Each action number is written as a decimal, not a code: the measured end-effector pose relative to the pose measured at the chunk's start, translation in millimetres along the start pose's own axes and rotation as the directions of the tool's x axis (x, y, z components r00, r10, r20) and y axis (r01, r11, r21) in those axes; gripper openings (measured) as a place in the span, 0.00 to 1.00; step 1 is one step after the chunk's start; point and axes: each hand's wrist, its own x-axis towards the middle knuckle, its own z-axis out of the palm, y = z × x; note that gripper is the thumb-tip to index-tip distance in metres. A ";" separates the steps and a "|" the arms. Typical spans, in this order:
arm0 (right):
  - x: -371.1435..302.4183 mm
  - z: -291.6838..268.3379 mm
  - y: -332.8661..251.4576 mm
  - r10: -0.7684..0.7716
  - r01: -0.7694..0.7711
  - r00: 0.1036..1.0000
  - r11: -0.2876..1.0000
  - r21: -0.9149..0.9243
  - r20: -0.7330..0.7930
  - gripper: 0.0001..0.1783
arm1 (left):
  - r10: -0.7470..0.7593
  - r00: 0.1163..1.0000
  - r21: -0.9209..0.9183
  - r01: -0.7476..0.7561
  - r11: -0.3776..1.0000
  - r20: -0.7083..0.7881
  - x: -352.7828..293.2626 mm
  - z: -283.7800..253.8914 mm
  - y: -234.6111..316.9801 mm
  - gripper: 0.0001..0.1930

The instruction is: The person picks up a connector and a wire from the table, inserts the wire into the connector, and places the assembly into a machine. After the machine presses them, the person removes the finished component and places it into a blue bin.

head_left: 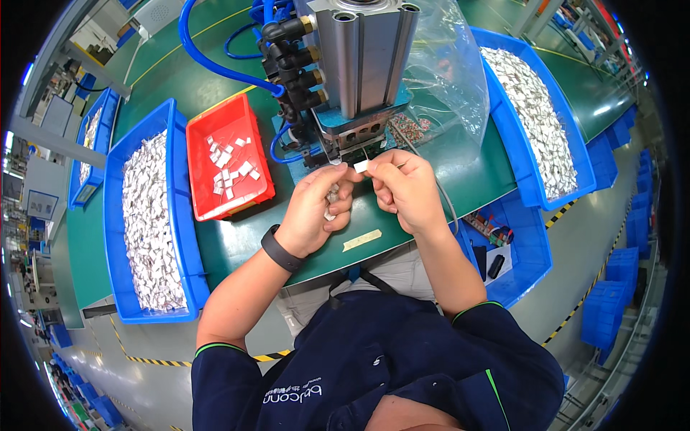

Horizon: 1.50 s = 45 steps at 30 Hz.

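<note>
Between thumb and forefinger, my right hand (pixel 411 192) pinches a small white rectangular piece (pixel 361 166) with a thin dark lead, just in front of the press tooling (pixel 353 144). My left hand (pixel 310 208) is closed, its fingers curled round several more small white pieces (pixel 331 201). Its thumb and forefinger tips come close to the piece in the right hand; whether they touch it I cannot tell. Above both hands stands the grey metal cylinder of the press (pixel 377 65).
Left of the press sits a red bin (pixel 228 205) with scattered white pieces. Blue bins heaped with them stand at far left (pixel 188 244) and right (pixel 501 122). Black fittings with blue air hoses (pixel 185 43) flank the cylinder. A clear plastic bag (pixel 460 93) lies behind it; yellowish tape (pixel 361 241) marks the green table.
</note>
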 end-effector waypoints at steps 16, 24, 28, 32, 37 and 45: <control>7.4 2.6 -0.7 0.026 -0.026 0.999 1.000 -0.004 -0.027 0.08 | -0.009 1.000 -0.010 0.009 1.000 0.010 0.2 -0.5 0.5 0.12; 7.4 2.6 -0.7 0.021 -0.021 1.000 1.000 -0.001 -0.024 0.08 | 0.003 1.000 -0.004 -0.003 1.000 0.006 0.4 -0.1 -0.8 0.11; 7.7 1.2 0.9 0.016 -0.016 1.000 1.000 0.001 -0.022 0.08 | 0.035 0.999 0.028 -0.035 0.999 -0.007 -0.5 4.0 -1.3 0.08; 4.2 -3.4 7.1 -0.028 0.028 1.000 0.997 -0.078 0.001 0.07 | 0.070 0.997 0.021 -0.069 0.997 -0.020 -0.1 2.2 -4.2 0.08; -0.5 -5.4 9.5 -0.058 0.061 0.998 0.988 -0.141 0.026 0.07 | 0.126 0.992 0.068 -0.124 0.990 -0.022 -0.3 -1.5 -7.0 0.04; 1.7 -3.3 9.6 -0.034 0.040 0.995 0.997 -0.060 0.093 0.06 | 0.130 0.991 0.101 -0.130 0.986 0.009 0.5 -3.2 -9.2 0.05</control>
